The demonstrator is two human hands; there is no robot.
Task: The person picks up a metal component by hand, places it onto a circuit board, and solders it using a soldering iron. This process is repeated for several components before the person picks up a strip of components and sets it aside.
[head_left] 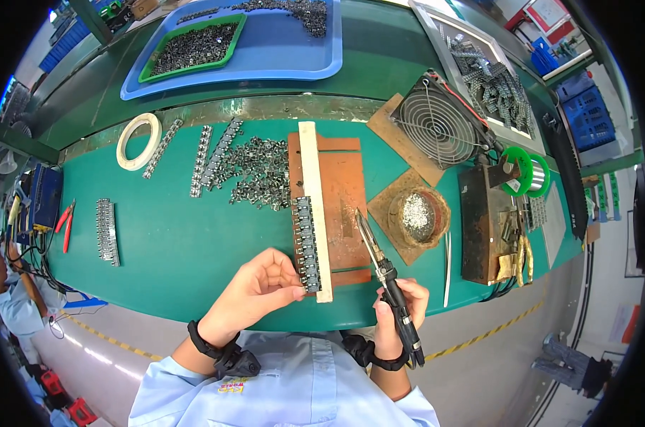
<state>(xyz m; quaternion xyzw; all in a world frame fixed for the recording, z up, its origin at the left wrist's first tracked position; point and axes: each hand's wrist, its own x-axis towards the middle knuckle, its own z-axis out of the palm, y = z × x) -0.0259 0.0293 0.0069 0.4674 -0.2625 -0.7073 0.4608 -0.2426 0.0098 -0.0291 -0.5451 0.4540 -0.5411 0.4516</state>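
Its long axis running away from the worker [287,377], a component strip [307,245] lies along a cream bar [314,192], just right of the left hand [257,286], nearer of the 2; whether those fingers pinch the strip's end is unclear. The right hand [399,307] grasps a soldering iron [388,275].
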